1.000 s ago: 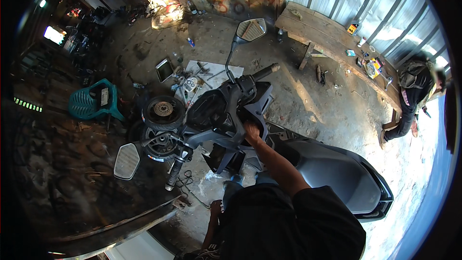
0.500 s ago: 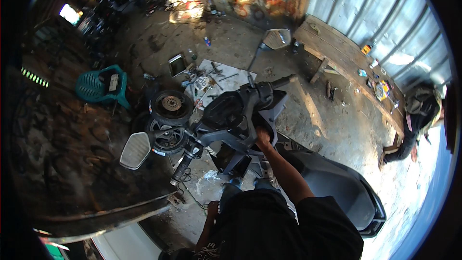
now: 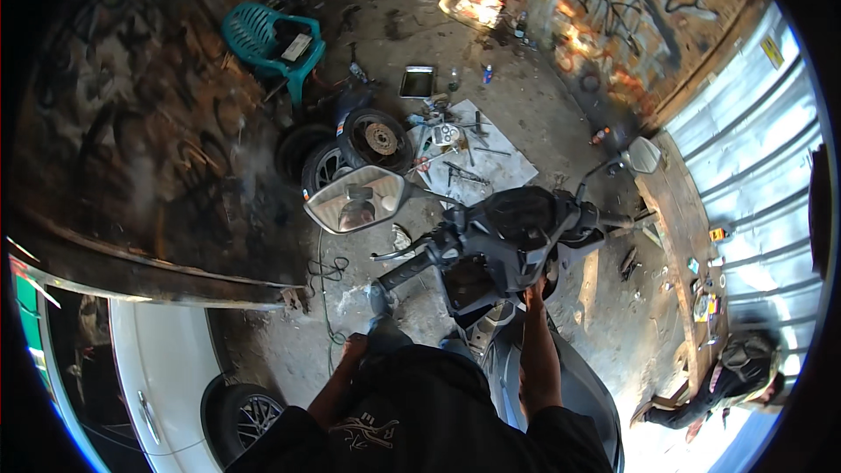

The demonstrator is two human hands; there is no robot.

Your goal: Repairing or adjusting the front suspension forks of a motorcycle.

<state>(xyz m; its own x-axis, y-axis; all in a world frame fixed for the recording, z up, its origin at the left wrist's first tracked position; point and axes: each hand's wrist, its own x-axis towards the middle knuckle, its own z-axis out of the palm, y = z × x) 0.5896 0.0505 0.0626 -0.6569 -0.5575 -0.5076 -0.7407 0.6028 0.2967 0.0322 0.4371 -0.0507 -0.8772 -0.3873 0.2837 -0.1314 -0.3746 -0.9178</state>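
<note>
A dark grey scooter (image 3: 583, 385) stands upright at my right side, with its handlebar unit (image 3: 517, 219) in front of me. My right hand (image 3: 534, 291) reaches into the inner panel behind the handlebar; its fingers are hidden there, so what they touch cannot be seen. My left hand (image 3: 353, 348) hangs low beside my left leg, fingers curled, nothing visible in it. The scooter's left grip (image 3: 405, 273) lies ahead of that hand, apart from it. A left mirror (image 3: 355, 200) and a right mirror (image 3: 644, 156) stick out from the handlebar.
Beyond the scooter, loose wheels (image 3: 378, 138) and a white sheet (image 3: 504, 156) with tools lie on the floor. A green chair (image 3: 263, 33) stands farther back. Wooden bench (image 3: 679, 210) on the right, a seated person (image 3: 745, 368) near it. White car (image 3: 162, 359) at lower left.
My view has turned, so the scooter now points more straight ahead and sits farther right. My left arm shows more, out to the side. My right hand stays in the scooter's inner panel.
</note>
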